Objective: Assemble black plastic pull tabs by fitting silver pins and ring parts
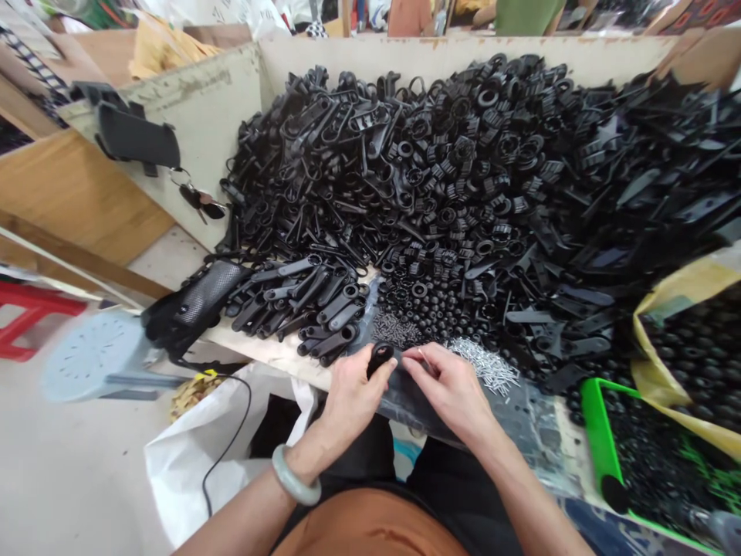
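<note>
My left hand [350, 390], with a pale bangle [295, 475] at the wrist, is closed around a black plastic part [380, 354] that has a round ring end facing up. Just to the right, my right hand [448, 390] is pinched. Something thin may be between its fingertips, but it is too small to make out. Beside the right hand lies a pile of silver pins [486, 364]. Small dark grey pieces [397, 330] and black balls [431, 309] lie beyond both hands. Several black lever-like parts [306, 297] lie to the left.
A large heap of black plastic parts [405, 154] fills the walled table. At right stand a green bin [596, 432] and a yellow-edged bag [654, 324] of black balls. A black pouch [202, 301] sits at the left edge, near a light blue stool [96, 355].
</note>
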Available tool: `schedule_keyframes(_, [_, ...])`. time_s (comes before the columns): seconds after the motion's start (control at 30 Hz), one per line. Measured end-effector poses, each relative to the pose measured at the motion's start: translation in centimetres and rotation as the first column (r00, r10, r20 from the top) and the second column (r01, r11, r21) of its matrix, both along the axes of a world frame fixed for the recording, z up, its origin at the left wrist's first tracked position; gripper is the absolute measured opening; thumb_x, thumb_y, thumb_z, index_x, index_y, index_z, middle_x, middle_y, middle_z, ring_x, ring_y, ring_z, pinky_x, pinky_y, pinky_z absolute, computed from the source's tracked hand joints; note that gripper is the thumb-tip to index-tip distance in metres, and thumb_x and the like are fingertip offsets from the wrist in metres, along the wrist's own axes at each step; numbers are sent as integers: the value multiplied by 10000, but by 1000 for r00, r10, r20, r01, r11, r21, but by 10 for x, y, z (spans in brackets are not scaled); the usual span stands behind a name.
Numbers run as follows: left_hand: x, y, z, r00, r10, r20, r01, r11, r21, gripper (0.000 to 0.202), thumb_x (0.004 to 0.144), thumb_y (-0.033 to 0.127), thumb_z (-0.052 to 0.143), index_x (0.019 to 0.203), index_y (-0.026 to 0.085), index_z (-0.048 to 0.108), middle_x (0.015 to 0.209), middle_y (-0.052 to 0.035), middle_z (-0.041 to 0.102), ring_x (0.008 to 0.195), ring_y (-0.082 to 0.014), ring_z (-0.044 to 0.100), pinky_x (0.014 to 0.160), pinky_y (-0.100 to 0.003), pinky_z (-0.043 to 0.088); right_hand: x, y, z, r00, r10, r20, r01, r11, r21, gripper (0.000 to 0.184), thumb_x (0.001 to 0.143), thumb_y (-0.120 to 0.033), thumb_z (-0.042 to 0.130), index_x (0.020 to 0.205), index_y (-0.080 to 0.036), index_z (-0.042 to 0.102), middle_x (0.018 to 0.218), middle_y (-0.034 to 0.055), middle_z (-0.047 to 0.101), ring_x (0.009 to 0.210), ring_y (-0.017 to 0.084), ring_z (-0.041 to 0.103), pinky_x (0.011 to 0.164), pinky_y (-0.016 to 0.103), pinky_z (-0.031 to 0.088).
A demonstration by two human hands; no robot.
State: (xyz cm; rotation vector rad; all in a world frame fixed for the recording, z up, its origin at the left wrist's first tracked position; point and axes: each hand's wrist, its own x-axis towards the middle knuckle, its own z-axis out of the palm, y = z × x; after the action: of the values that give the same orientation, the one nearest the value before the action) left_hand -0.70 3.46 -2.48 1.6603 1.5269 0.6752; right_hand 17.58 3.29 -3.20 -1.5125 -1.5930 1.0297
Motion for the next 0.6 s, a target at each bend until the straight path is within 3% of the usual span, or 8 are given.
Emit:
schedule_keyframes(0.07, [2, -2, 2, 993, 39, 114, -37, 999, -23, 276, 981, 368, 577, 752, 215, 567, 627, 40, 642, 579, -135, 590, 610, -246, 413, -6, -4, 2, 963, -76, -257, 20, 977, -212, 342, 855, -529, 725, 780, -196, 735, 703, 10, 634, 597, 130, 493, 553, 260, 380])
schedule_keyframes(0.13, [3, -5, 0, 994, 24, 111, -32, 997, 71, 240, 973, 327, 581, 762, 211, 590, 659, 26, 667, 596, -140, 605, 615, -251, 423, -12, -11, 3, 884, -198, -424, 21, 922, -387, 479, 763, -643, 777, 717, -175, 691, 643, -7, 584, 502, 80, 366, 457, 230, 281])
schedule_keyframes(0.2, [2, -9, -5, 998, -37, 44, 25, 968, 248, 184, 973, 264, 559, 811, 207, 626, 720, -2, 706, 635, -155, 628, 643, -268, 436, -16, -18, 3, 836, -259, -483, 1, 882, -471, 558, 702, -712, 790, 711, -169, 660, 625, -18, 569, 448, 44, 259, 409, 213, 198])
schedule_keyframes(0.27, [0, -12, -9, 993, -120, -10, 114, 906, 408, 171, 978, 209, 530, 860, 202, 654, 786, -28, 742, 686, -169, 653, 685, -283, 450, -16, -23, 3, 811, -278, -515, -34, 856, -516, 585, 669, -730, 802, 704, -168, 639, 596, -31, 545, 425, 24, 194, 390, 204, 155])
schedule_keyframes(0.33, [-2, -12, -12, 976, -216, -2, 192, 866, 462, 162, 983, 184, 532, 900, 199, 670, 833, -34, 764, 726, -169, 675, 723, -281, 463, -13, -27, 3, 785, -296, -543, -66, 833, -549, 586, 639, -716, 829, 683, -169, 624, 553, -54, 494, 419, 14, 155, 385, 196, 133])
schedule_keyframes(0.4, [-3, -12, -12, 958, -280, 61, 231, 881, 414, 119, 976, 200, 576, 919, 197, 680, 857, -28, 770, 750, -163, 685, 742, -268, 473, -9, -29, 2, 776, -304, -552, -74, 825, -560, 578, 630, -700, 844, 672, -168, 622, 524, -72, 448, 417, 12, 140, 383, 193, 126])
schedule_keyframes(0.47, [-3, -11, -10, 949, -283, 143, 233, 928, 289, 105, 966, 238, 610, 907, 196, 686, 830, -18, 755, 727, -156, 672, 710, -252, 472, -7, -31, 2, 781, -307, -544, -60, 830, -555, 566, 635, -686, 849, 681, -166, 630, 529, -71, 452, 418, 12, 145, 381, 192, 130])
schedule_keyframes(0.6, [-1, -12, -10, 971, -147, 189, 132, 987, 89, 204, 951, 320, 616, 788, 199, 644, 699, 6, 680, 626, -144, 606, 609, -242, 415, -9, -33, -1, 821, -298, -488, 20, 868, -497, 540, 698, -681, 806, 753, -163, 666, 619, -33, 550, 424, 25, 204, 384, 197, 173])
